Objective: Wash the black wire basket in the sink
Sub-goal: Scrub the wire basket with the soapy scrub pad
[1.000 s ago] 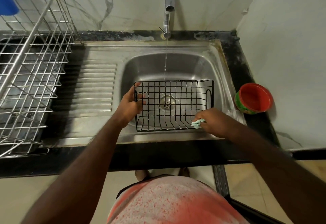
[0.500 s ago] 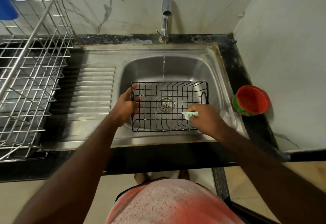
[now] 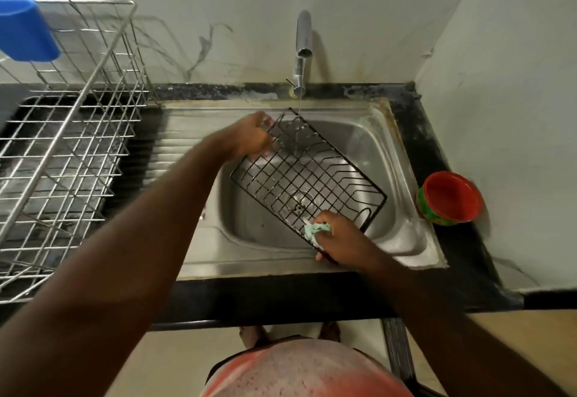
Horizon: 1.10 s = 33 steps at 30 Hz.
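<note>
Nearest, the right hand [image 3: 342,237] pinched a crumpled pale-green cloth [image 3: 318,229] against the near edge of the black wire basket [image 3: 307,175], a rectangular grid of thin rods held slanted over the bowl of the stainless-steel sink [image 3: 393,159]. Farther back, the left hand [image 3: 253,139] curled round the basket's far corner, where a thin stream fell from the chrome tap [image 3: 303,43]. A glossy round red bowl [image 3: 449,198] sat on the dark counter to the right.

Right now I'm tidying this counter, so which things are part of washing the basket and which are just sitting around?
In use: black wire basket, gripped by the left hand; green cloth held by the right hand; running tap; sink.

Sitting around: red bowl on the counter; silver dish rack; blue cup on the rack.
</note>
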{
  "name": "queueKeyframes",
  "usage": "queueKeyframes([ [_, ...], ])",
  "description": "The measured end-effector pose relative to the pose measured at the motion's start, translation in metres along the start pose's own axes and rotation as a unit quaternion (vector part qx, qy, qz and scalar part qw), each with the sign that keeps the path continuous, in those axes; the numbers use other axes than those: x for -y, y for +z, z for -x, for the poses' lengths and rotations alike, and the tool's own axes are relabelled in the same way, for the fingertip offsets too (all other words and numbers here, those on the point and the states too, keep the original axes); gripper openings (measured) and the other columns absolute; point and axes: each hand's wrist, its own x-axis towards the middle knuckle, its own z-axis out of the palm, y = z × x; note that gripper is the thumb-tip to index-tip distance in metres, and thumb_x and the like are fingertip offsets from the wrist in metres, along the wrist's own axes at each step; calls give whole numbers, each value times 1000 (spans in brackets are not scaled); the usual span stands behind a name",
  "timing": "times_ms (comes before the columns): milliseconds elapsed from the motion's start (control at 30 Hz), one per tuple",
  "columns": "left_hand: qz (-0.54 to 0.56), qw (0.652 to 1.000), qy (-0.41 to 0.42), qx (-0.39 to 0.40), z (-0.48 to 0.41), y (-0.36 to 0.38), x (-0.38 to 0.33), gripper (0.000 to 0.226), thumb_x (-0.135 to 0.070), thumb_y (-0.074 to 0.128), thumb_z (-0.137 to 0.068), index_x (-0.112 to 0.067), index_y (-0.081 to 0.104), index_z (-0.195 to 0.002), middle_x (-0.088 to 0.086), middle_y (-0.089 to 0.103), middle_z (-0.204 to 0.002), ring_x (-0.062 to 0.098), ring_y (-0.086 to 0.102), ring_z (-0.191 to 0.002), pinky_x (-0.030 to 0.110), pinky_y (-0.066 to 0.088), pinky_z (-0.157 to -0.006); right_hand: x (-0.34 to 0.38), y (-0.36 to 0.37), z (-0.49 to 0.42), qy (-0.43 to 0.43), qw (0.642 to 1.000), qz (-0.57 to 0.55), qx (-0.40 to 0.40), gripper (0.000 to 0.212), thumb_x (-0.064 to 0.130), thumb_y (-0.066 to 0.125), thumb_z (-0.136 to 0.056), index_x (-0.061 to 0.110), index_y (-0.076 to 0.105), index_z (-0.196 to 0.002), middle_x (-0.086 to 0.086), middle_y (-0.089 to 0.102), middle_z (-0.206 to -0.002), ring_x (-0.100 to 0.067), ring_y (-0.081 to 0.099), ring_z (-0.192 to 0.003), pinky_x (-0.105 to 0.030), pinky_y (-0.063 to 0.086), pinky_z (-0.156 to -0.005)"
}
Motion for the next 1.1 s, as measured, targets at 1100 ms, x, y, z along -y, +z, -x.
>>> queueKeyframes([
  [1100,-252,950,172,67,-50,55,-118,43,-9,52,-98,-19,57,-139,8,63,-133,23,61,-115,37,45,-102,-34,3,-7,-12,970,213,-114,30,9,54,-94,13,55,-124,-6,58,-119,-16,51,-102,-25,40,-85],
])
